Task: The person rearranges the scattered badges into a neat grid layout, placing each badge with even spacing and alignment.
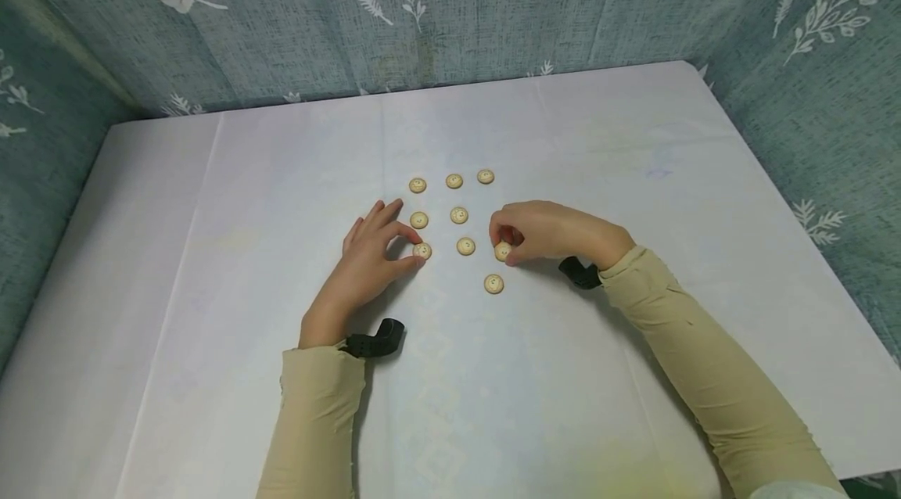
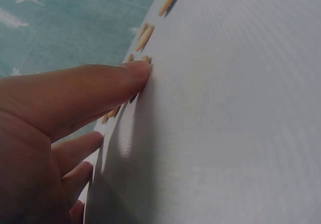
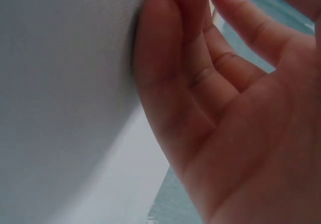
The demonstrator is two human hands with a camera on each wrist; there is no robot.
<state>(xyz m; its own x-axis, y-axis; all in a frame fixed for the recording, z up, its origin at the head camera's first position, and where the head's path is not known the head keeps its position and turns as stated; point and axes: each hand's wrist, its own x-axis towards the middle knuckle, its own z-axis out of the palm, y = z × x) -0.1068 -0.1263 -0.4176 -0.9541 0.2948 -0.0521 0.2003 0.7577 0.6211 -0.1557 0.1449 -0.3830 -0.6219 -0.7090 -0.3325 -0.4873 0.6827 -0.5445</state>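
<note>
discs (image 1: 465, 246) — round, tan, dark-marked; left hand (image 1: 366, 258) — pinches one; right hand (image 1: 540, 231) pinches another

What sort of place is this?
Possibly a curtained-off indoor workspace: leaf-patterned blue-green fabric hangs behind and beside a pale-covered table, where small button-like discs lie in rough rows.

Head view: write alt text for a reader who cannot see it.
A person's left hand and right hand each pinch a flat, round tan disc on a white tabletop. Seven matching discs lie nearby. Teal fabric printed with white leaves hangs behind.
</note>
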